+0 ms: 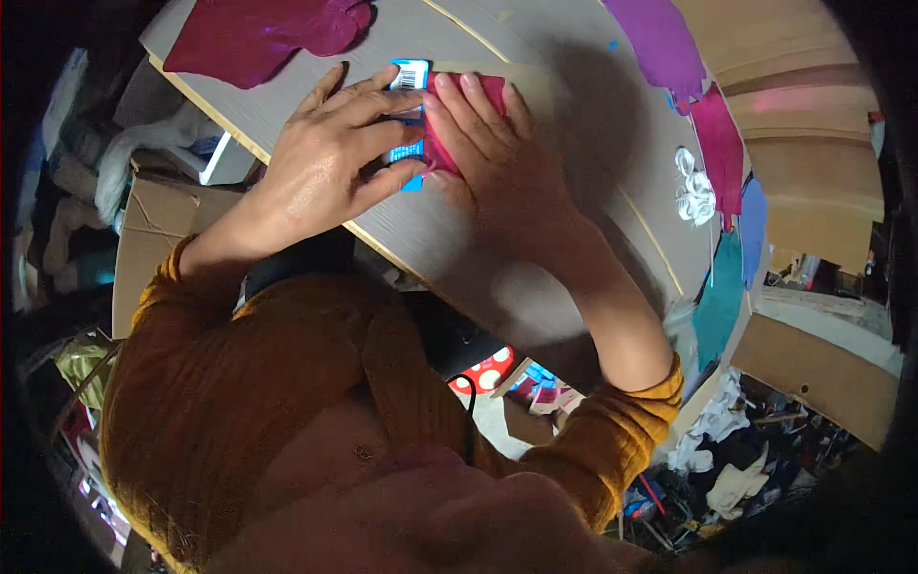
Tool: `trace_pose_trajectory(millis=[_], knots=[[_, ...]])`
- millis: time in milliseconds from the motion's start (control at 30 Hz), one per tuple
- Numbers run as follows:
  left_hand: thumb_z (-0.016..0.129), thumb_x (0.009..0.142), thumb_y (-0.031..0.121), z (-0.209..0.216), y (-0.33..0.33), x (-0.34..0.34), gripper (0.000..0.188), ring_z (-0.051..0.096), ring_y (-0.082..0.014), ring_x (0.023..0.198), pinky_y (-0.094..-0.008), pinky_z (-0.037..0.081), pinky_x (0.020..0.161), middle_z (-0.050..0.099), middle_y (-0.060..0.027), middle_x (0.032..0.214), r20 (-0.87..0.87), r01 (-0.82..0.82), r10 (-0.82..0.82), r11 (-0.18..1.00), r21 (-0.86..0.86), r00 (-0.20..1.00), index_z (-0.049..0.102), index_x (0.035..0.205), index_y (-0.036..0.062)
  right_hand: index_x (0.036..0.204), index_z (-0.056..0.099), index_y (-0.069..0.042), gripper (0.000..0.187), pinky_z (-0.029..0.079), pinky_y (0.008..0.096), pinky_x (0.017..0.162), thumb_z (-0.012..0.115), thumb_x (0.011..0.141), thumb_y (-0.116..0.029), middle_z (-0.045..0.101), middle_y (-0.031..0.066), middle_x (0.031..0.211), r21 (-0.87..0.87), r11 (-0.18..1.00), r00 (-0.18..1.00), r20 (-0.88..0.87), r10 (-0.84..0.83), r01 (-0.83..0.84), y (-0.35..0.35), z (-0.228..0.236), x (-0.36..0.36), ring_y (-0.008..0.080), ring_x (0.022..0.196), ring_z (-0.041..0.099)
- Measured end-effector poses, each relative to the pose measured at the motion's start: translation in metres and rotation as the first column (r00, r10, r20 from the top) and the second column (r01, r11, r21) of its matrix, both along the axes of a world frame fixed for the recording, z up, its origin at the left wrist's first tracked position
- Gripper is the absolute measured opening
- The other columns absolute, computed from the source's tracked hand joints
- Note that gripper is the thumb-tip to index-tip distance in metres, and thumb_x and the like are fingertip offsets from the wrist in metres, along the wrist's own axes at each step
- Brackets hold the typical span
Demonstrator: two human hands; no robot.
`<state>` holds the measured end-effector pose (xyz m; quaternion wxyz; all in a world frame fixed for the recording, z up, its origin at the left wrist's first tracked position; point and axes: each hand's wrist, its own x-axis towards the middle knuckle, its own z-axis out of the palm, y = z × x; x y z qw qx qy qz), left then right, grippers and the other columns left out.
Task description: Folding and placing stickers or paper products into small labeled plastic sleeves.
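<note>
A narrow blue-and-white printed card [409, 72] lies on the grey table, beside a folded magenta piece of thin, cloth-like material [441, 143]. Across the card rests my left hand [330, 148], its fingers spread and its thumb near the lower end. My right hand [492, 148] lies flat on the magenta piece with its fingers stretched out. The two hands are close together, a narrow strip of card and cloth showing between them. My fingers cover part of both things, and whether the cloth is tucked into the card cannot be made out.
More magenta material [253, 38] lies at the table's far left. Along the right edge are a purple piece [660, 48], another magenta piece [717, 143], a teal piece [720, 297] and coiled white bands [693, 187]. Cardboard [813, 182] stands beyond; clutter covers the floor.
</note>
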<state>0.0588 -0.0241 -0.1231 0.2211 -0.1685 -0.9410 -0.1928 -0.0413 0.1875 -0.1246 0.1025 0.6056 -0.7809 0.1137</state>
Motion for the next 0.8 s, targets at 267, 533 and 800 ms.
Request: trace_pose_trajectory(millis=[267,533,800], knots=[[0.077,0.082,0.024,-0.001,0.000,-0.005,0.025,0.055,-0.0314,0.129,-0.0572,0.036,0.110,0.066,-0.0090,0.125,-0.010,0.021,-0.022,1.000,-0.015,1.000,0.070,0.098,0.0056,0.141,0.049,0.000,0.064,0.022,0.0526,0.118,0.058,0.092,-0.041,0.044,0.0175,0.150,0.010,0.999,0.999,0.008,-0.054,0.053,0.013,-0.003,0.021,0.0312,0.141,0.038],[0.074,0.086,0.020,-0.012,-0.005,-0.012,0.021,0.057,-0.0326,0.126,-0.0539,0.035,0.110,0.066,-0.0102,0.126,-0.030,0.072,-0.071,0.997,0.040,0.997,0.071,0.099,0.0038,0.138,0.053,-0.005,0.061,0.024,0.0497,0.118,0.062,0.090,-0.042,0.050,0.0147,0.146,0.105,0.938,0.943,-0.071,-0.325,0.331,0.036,0.019,0.035,0.0293,0.137,0.044],[0.074,0.087,0.017,-0.014,-0.005,-0.016,0.020,0.066,-0.0303,0.110,-0.0419,0.051,0.092,0.064,-0.0118,0.129,-0.067,0.149,-0.141,0.980,0.134,0.988,0.070,0.102,0.0037,0.132,0.060,-0.004,0.044,0.045,0.0375,0.103,0.065,0.095,-0.028,0.060,0.0208,0.133,0.108,0.471,0.427,0.284,-0.858,0.875,0.276,0.073,0.102,0.0338,0.123,0.059]])
